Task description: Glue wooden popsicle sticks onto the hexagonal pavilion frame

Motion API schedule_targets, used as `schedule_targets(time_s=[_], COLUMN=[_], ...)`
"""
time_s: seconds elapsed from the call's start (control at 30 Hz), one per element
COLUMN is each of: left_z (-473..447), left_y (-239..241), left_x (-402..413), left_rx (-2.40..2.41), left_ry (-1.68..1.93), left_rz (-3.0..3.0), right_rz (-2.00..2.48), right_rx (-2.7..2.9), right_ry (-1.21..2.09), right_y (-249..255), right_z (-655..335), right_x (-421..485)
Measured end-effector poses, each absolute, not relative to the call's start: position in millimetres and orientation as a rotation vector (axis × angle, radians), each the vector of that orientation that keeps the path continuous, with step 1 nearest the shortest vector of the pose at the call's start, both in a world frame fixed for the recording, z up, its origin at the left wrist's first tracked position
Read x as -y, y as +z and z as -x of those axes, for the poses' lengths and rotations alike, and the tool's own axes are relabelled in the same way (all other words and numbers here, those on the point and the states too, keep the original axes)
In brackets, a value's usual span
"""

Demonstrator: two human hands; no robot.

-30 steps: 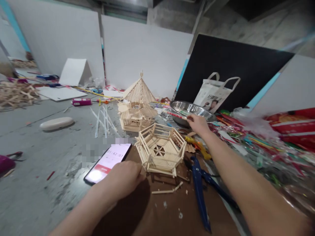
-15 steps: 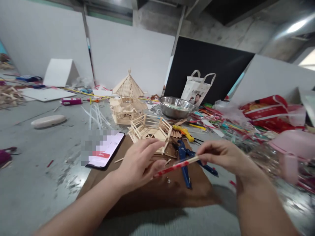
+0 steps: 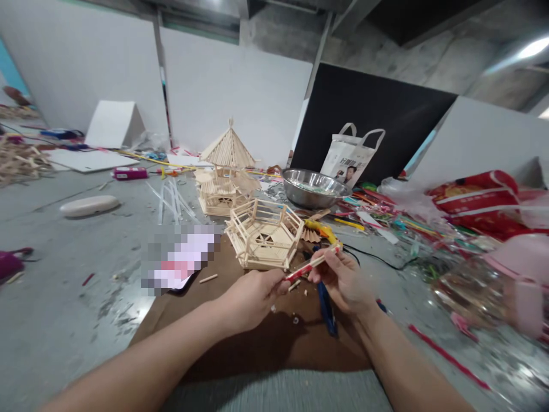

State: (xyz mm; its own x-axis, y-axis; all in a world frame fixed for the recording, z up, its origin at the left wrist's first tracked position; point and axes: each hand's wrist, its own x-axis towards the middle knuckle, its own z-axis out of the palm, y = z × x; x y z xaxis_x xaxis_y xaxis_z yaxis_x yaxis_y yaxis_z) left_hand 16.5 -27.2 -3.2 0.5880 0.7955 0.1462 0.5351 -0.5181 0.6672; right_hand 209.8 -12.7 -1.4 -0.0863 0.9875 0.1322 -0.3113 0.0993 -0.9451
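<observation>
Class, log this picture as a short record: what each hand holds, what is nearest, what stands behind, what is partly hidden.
Left hand: left hand grips one end of a stick
Right hand: right hand holds the stick nearer its other end
Stick: pale, partly red, tilted up towards the right
Nearest model: open six-sided frame, just beyond the hands
Behind it: roofed tower
Right background: metal bowl, with a bag behind
Partly hidden: blue handle, beside the right hand
</observation>
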Motion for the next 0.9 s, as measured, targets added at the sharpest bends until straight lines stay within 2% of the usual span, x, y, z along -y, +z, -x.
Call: schedule_targets(time_s=[0.63, 0.9], left_z=[-20.6, -16.5], left_y=[-5.7, -13.1], left_x=[23.6, 21.0], left_rx=[-0.847, -1.07], left_ry=[0.653, 0.501], left_rz=[-2.215, -2.412], right_rz=[0.918, 0.877], right_rx=[1.346, 0.82], right_ry=[1.44, 1.017], right_y=[-14.7, 6.6], right_z=[-189.1, -229.6], right_x=[25.2, 3.5])
